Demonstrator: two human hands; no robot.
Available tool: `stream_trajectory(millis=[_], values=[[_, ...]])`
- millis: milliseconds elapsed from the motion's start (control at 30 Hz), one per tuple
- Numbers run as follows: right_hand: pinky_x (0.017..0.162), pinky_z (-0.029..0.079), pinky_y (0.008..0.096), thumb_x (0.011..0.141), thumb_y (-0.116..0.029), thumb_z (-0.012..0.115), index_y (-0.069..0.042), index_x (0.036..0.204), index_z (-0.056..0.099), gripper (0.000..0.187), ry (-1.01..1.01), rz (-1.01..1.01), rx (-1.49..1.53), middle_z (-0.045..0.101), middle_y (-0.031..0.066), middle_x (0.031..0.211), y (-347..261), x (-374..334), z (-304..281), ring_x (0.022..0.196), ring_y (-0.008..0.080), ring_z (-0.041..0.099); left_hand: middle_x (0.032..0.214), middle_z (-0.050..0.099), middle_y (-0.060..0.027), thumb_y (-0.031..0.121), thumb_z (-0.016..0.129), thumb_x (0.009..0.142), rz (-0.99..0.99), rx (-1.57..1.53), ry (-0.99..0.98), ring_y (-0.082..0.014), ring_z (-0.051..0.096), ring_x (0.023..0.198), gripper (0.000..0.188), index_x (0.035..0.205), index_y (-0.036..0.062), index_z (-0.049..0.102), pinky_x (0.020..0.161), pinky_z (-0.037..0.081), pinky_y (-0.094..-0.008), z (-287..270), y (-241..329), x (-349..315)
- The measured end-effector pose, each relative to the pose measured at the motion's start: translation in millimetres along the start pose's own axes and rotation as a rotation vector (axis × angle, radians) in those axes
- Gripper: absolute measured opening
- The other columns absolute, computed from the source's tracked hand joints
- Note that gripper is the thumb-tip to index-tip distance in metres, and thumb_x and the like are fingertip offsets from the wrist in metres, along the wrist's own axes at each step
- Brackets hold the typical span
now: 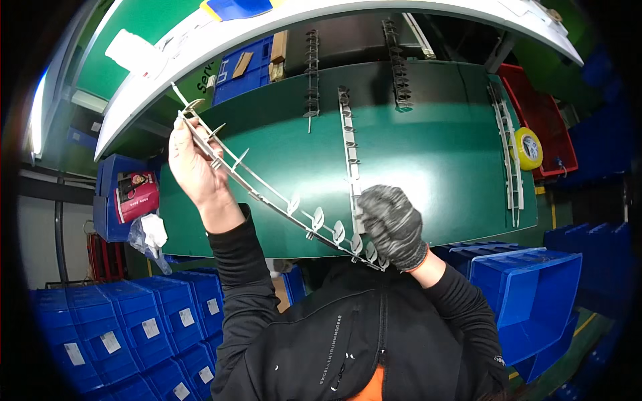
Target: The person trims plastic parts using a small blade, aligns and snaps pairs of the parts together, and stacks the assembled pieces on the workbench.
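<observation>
A left hand (195, 164) clasps the far end of a metal strip (267, 200) slanting rightward to beside the gloved right hand (392, 224), whose grip we cannot tell.

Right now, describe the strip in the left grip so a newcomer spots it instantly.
Find the green table, then the bare left grip above its left part. From there a long strip with leaf-shaped pieces stretches toward the gloved right grip. It alone runs diagonally; its neighbours point nearly straight ahead.

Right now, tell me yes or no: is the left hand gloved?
No, the left hand holding the long leaf-finned strip is bare, while the right hand wears a dark glove.
</observation>
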State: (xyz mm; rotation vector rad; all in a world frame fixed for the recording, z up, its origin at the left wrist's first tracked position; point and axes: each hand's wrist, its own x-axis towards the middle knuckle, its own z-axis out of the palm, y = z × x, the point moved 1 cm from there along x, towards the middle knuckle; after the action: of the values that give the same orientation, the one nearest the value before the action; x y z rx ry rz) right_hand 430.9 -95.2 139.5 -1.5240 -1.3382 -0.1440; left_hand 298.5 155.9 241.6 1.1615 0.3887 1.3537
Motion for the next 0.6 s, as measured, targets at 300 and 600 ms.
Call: stream_trajectory(millis=[300,600], values=[[0.061,0.044,0.0315,0.085,-0.020,0.053,-0.003,0.083,0.061,0.019,-0.345,0.526,0.383,0.059,0.0090,0.075,11,7,6,0.065,0.0229,0.056,0.063,0.056,-0.0031,0.015,0.052,0.089,0.126,0.215,-0.070,-0.0056,0.049,0.047,0.015,0.083,0.0015,0.056,0.042,0.035,-0.0161,6,28,-12],[0.059,0.043,0.0315,0.082,-0.014,0.059,-0.001,0.083,0.059,0.013,-0.188,0.730,0.553,0.055,0.0113,0.068,5,12,8,0.060,0.0227,0.054,0.066,0.059,-0.0077,0.015,0.049,0.091,0.089,0.359,-0.352,-0.0104,0.055,0.052,0.019,0.090,-0.0023,0.056,0.045,0.042,-0.0195,9,65,-9]])
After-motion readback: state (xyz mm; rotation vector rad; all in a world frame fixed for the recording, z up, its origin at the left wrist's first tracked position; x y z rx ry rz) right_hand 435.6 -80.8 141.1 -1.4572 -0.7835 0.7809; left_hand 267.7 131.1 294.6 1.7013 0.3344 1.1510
